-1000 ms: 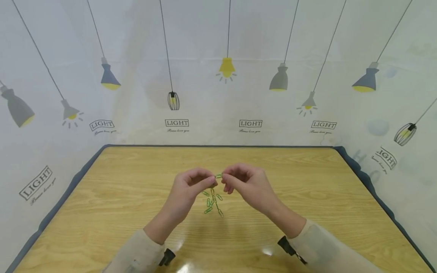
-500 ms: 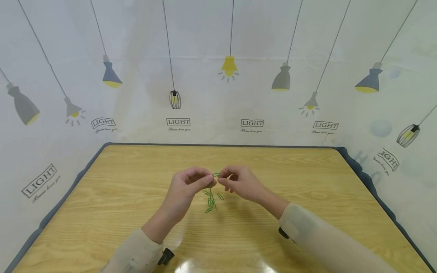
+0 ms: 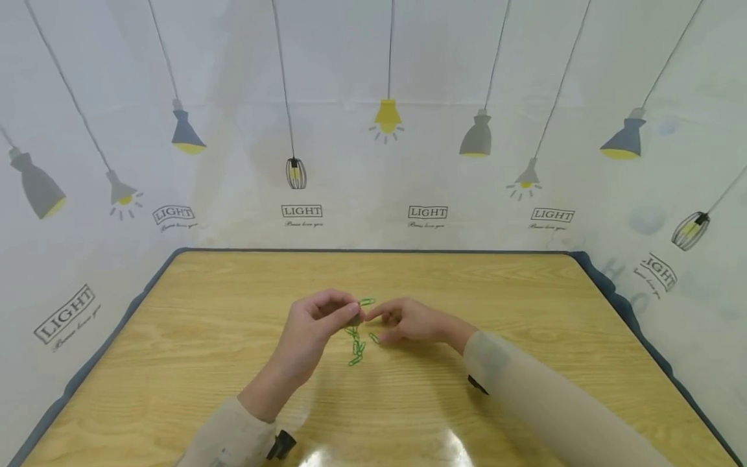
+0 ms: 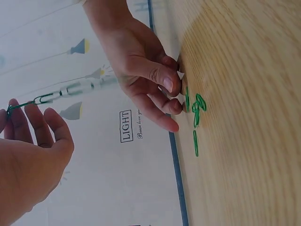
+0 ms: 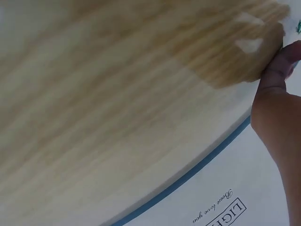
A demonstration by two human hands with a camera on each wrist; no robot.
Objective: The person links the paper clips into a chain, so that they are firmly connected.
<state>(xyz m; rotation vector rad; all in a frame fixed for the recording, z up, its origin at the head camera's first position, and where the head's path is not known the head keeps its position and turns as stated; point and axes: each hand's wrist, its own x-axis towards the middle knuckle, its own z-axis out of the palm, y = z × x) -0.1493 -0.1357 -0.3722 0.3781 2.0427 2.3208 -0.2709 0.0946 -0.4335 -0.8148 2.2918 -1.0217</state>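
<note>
Wooden worktop (image 3: 233,285): left grip (image 3: 310,327) pinches linked clips (image 3: 367,301) aloft, presumably keeping them untangled; right grip (image 3: 421,322) spread loosely beside a lone clip (image 3: 374,338).

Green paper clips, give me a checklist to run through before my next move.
1. Left hand secure on the clip chain: ok, it pinches the upper end.
2. Right hand free: ok, no clip shows in its grip.
3. Loose clip near the right hand: ok, it lies on the table just by the thumb.
4. Right hand touching that clip: cannot tell.
5. Clip pile spread out: not ok, bunched together.
6. Lower chain links properly hooked: cannot tell, blurred.
</note>
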